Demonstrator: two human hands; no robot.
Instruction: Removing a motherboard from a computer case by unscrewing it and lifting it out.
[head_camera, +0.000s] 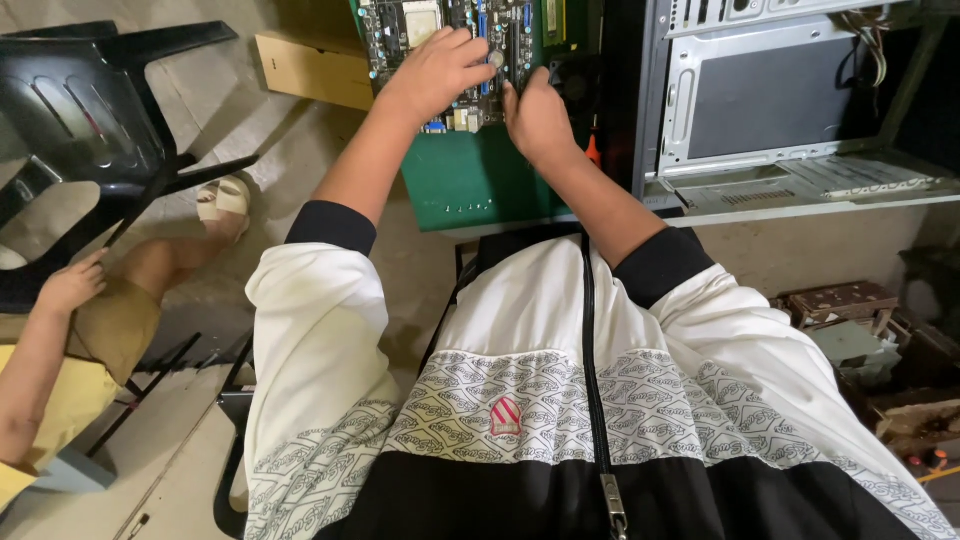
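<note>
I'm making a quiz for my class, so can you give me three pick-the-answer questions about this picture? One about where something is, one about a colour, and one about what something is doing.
1. Where is the open computer case?
A. right of the circuit board
B. on the floor at the left
C. on the chair

2. What colour is the mat under the circuit board?
A. red
B. green
C. white

3. What are the left hand and the right hand doing?
A. resting in the lap
B. holding a cup
C. touching the board

Answers: A, the case stands at the right; B, the mat is plainly green; C, both hands lie on the board.
</note>
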